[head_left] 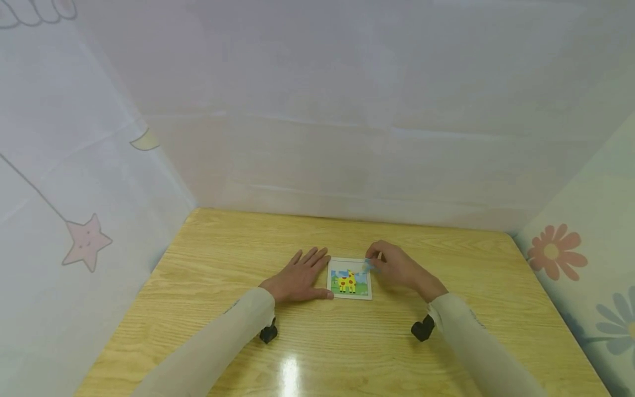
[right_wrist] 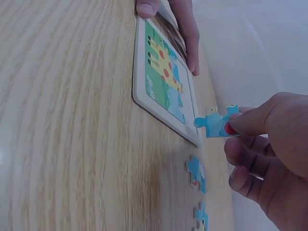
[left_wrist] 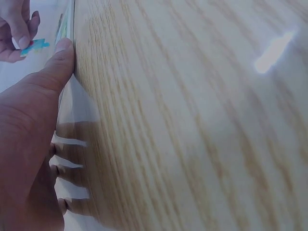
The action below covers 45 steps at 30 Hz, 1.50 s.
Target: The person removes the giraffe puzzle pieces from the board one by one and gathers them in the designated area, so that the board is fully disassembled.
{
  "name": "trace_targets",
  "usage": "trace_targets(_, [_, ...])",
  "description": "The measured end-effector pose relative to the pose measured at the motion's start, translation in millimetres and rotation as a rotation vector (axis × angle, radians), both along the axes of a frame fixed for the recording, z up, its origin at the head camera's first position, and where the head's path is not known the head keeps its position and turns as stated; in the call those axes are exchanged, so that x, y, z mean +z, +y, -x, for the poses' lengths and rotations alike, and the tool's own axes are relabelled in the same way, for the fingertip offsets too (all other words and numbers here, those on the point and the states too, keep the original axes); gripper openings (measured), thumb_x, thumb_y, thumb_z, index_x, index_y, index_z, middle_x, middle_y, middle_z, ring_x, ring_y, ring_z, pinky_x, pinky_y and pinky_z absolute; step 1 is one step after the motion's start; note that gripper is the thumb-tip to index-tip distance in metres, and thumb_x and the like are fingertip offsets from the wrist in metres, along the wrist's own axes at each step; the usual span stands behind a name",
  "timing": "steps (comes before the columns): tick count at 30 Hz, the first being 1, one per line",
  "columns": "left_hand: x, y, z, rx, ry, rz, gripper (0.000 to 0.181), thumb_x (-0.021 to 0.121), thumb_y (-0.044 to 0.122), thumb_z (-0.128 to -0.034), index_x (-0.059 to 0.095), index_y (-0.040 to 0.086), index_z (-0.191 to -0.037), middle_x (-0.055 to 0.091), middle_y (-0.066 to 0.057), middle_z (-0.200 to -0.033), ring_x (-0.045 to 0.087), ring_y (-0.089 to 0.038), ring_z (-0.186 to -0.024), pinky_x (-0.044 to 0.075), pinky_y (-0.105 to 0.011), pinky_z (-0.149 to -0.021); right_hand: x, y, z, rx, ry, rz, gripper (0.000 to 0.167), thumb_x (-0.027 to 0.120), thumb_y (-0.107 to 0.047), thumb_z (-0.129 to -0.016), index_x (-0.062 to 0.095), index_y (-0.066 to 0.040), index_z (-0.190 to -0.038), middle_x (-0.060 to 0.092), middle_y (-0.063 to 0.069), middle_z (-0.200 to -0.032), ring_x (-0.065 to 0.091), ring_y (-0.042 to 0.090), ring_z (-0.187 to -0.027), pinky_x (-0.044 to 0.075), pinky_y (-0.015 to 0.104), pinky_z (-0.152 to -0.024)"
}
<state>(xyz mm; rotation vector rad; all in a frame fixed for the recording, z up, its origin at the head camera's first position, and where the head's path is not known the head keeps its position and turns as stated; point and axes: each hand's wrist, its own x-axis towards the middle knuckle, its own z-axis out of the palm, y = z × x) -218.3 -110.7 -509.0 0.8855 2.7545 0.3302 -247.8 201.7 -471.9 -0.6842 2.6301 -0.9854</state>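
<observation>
A white-framed puzzle board (head_left: 350, 298) lies on the table, partly filled with a yellow, red-spotted giraffe (right_wrist: 166, 72) on green and blue. The left hand (head_left: 300, 280) rests flat at its left side, fingers spread, thumb at the lower left corner; the left wrist view shows that thumb (left_wrist: 60, 60) against the frame's edge. Between thumb and fingers the right hand (right_wrist: 269, 144) pinches a blue puzzle piece (right_wrist: 216, 124) with a red spot, held up beside the board's upper right corner. The head view shows the right hand (head_left: 397, 267) there too.
Two loose blue puzzle pieces lie on the table beside the board, one nearer (right_wrist: 196, 173) and one at the lower image edge (right_wrist: 201, 216) in the right wrist view. The wooden table (head_left: 342, 353) meets pale printed cloth walls (head_left: 347, 110) at its back and sides.
</observation>
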Motion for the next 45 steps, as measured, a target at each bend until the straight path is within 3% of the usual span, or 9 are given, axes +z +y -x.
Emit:
trace_targets(23, [0.0,-1.1,-0.7,0.004,-0.024,-0.009,0.103,0.053,0.076,-0.0988,0.020,0.013,-0.172,0.012,-0.008,-0.182,0.010,-0.034,-0.170,0.012,-0.064,-0.136,8.5,56,-4.1,-0.055,0.024,-0.021,0.015,0.059,-0.011,-0.110,0.068,-0.005,-0.120,0.068,0.012,-0.113,0.056,0.016,-0.076,0.051,0.027,-0.066])
trace_targets(45, [1.7,-1.1,-0.1,-0.007,-0.033,-0.026,0.102,0.055,0.073,-0.0998,0.020,0.011,-0.172,0.011,-0.010,-0.182,0.009,-0.035,-0.170,0.012,-0.065,-0.136,6.3,84,-6.5,-0.085,-0.010,-0.051,0.016,0.057,-0.007,-0.109,0.067,0.001,-0.119,0.067,0.017,-0.112,0.056,0.019,-0.081,0.051,0.027,-0.066])
